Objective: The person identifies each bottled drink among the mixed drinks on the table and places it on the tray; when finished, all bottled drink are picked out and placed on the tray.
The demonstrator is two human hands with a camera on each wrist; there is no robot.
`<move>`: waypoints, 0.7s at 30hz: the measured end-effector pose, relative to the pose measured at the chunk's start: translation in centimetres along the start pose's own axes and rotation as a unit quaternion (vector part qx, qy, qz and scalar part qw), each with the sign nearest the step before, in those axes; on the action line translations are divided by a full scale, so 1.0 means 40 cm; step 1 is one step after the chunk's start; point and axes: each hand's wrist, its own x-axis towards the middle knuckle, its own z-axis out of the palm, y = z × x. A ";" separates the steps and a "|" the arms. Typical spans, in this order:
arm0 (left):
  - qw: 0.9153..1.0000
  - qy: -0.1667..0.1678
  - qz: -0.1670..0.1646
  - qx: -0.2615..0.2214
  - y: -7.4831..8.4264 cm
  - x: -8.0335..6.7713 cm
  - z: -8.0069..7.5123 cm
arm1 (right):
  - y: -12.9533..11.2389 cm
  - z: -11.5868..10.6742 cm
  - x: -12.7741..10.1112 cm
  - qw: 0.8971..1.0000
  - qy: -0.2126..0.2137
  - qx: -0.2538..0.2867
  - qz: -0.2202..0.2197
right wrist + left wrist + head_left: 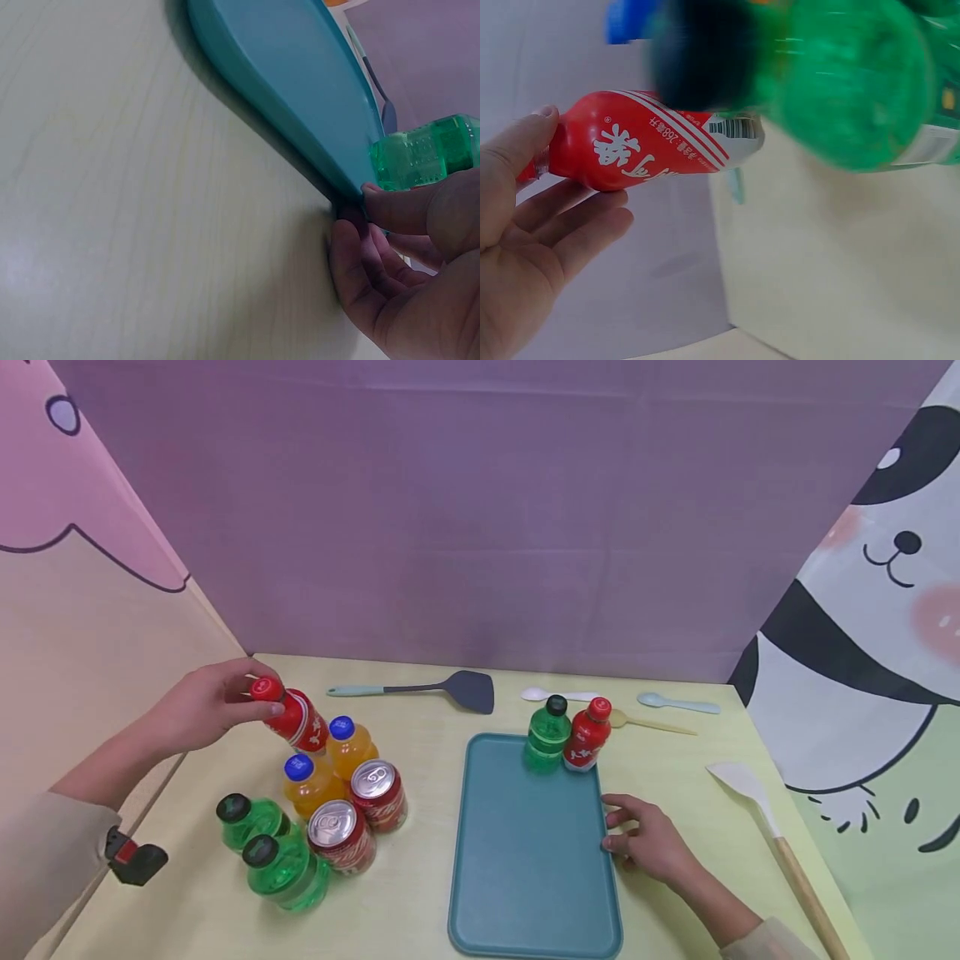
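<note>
At the left, my left hand (213,706) grips a red plastic bottle (303,727) by its neck, just under the red cap. The bottle leans over, its base near two orange-juice bottles (349,752); its white lettering faces the left wrist view. My right hand (648,839) pinches the right rim of the blue-green tray (536,860), thumb on the edge and fingers curled beside it. On the tray's far end stand a green bottle (547,739) with a black cap and another red bottle (587,735), side by side.
Two red soda cans (342,837) and two green bottles (288,872) stand close together at the left. Along the back lie a dark spatula (468,691) and several small spoons (678,702). A wooden-handled white spatula (787,852) lies at the right, and a purple wall (480,527) rises behind.
</note>
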 end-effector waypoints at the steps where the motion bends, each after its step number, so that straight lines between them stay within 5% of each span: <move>1: 1.000 0.005 0.000 0.003 0.004 0.000 -0.010 | 0.000 0.000 0.000 1.000 0.000 0.000 0.001; 14: 0.995 0.096 0.025 0.006 0.141 0.023 -0.139 | -0.007 0.000 0.001 1.000 0.002 -0.015 0.003; 21: 0.996 0.082 0.023 -0.015 0.265 0.072 -0.137 | -0.003 0.002 0.002 1.000 0.004 -0.016 -0.001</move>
